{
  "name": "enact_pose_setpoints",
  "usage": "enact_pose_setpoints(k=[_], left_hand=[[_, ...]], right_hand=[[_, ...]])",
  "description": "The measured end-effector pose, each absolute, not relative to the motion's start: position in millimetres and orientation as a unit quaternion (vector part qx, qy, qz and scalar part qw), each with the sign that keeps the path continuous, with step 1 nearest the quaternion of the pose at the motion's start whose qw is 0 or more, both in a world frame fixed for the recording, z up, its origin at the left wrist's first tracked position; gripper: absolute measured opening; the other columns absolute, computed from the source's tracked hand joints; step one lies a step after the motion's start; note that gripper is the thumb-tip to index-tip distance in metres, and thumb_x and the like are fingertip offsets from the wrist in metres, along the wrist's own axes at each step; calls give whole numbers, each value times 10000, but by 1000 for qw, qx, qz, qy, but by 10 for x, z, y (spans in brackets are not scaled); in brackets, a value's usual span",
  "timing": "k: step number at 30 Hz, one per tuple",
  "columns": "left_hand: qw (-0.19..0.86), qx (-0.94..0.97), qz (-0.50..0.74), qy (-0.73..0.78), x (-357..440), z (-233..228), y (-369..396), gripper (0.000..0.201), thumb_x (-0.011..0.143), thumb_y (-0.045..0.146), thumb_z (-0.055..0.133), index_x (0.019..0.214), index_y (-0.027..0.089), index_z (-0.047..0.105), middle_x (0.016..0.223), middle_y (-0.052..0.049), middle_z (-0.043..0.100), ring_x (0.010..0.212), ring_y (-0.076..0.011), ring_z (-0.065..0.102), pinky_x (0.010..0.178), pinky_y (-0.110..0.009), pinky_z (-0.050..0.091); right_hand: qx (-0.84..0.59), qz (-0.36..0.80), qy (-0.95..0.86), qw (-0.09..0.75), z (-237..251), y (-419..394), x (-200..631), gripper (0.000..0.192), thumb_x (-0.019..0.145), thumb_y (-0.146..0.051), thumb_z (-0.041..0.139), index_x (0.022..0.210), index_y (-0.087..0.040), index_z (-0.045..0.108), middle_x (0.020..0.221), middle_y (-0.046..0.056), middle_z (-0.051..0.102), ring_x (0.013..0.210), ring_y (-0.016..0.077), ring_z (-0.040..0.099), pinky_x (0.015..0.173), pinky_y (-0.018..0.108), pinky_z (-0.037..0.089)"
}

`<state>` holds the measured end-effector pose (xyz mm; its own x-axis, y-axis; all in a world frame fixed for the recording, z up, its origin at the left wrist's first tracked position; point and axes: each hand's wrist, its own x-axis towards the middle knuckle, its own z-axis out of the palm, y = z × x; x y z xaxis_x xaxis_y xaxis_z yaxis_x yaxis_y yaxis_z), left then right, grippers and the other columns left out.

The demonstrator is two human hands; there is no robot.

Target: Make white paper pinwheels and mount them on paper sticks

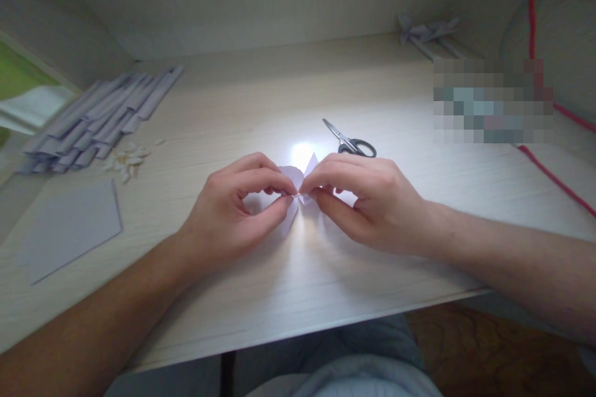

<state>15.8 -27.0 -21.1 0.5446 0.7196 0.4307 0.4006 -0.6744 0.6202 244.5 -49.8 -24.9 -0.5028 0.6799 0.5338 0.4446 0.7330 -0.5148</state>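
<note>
Both hands meet at the middle of the desk over a pale lilac piece of paper (pixel 292 173) that is gathered to a narrow waist between them. My left hand (pixel 246 198) pinches it from the left with thumb and index finger. From the right, my right hand (pixel 358 195) pinches the same paper beside the waist, its fingertips almost touching the left ones. A pointed corner of the paper sticks up by the right fingers; much of the rest is hidden behind the hands. Just beyond the right hand lies a pair of scissors (pixel 344 139) with black handles.
Rolled paper tubes (pixel 102 115) are stacked at the left, near a small heap of pale bits (pixel 128 161) and a stack of paper sheets (pixel 72 226). Folded paper pieces (pixel 428 31) lie at the back right. A red cord (pixel 554 177) runs along the right side.
</note>
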Motion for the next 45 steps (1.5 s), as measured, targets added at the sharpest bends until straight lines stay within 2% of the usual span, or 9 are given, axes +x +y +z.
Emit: enact_pose_setpoints(k=[12,18,21,25,32,37,42,45], left_hand=[[253,830,355,347,166,-218,-266,111,855,141,714,892,230,769,875,-22,700,813,-175,654,737,-325,528],[273,821,362,348,156,-237,-265,122,860,129,719,894,235,768,880,-19,702,814,-173,650,741,-338,524],[291,816,363,344,154,-240,-265,118,856,137,732,897,239,774,886,-20,714,814,-175,655,730,-337,522],[309,808,352,357,166,-224,-270,118,870,147,730,900,247,784,893,-20,733,819,-178,668,729,-333,520],[325,799,351,366,171,-193,-282,139,884,139,723,891,259,792,883,-2,756,825,-171,691,739,-322,512],[333,794,363,356,172,-186,-294,148,873,128,720,887,253,798,878,-7,755,820,-172,687,727,-329,505],[328,793,367,357,184,-185,-299,204,859,87,687,892,258,792,880,-3,746,820,-168,681,725,-326,506],[313,802,376,342,194,-179,-300,164,855,109,711,906,245,788,873,-4,750,821,-165,682,753,-323,517]], right_hand=[[-338,119,-860,364,-255,-522,2443,196,976,-115,532,1023,-186,709,1012,73,772,885,188,717,743,302,529],[-336,108,-866,356,-253,-523,2444,213,974,-100,522,1026,-164,718,1018,80,777,886,191,722,750,310,534],[-339,154,-850,373,-253,-514,2434,208,937,-74,551,1005,-173,720,987,58,781,863,170,709,762,294,533],[-364,268,-801,392,-249,-494,2420,192,884,-46,595,955,-152,739,876,28,767,746,130,665,700,255,515],[-375,430,-720,395,-235,-430,2420,131,886,-84,631,922,-128,749,816,23,730,673,111,623,624,248,491],[-382,477,-691,387,-218,-401,2416,77,874,-107,682,893,-125,754,730,-3,690,592,87,558,536,229,421],[-392,496,-680,372,-209,-398,2425,66,873,-113,690,894,-129,750,672,-23,661,540,76,533,494,218,393],[-392,514,-670,365,-210,-401,2429,61,880,-138,685,906,-130,740,642,-33,641,496,77,521,459,216,388]])
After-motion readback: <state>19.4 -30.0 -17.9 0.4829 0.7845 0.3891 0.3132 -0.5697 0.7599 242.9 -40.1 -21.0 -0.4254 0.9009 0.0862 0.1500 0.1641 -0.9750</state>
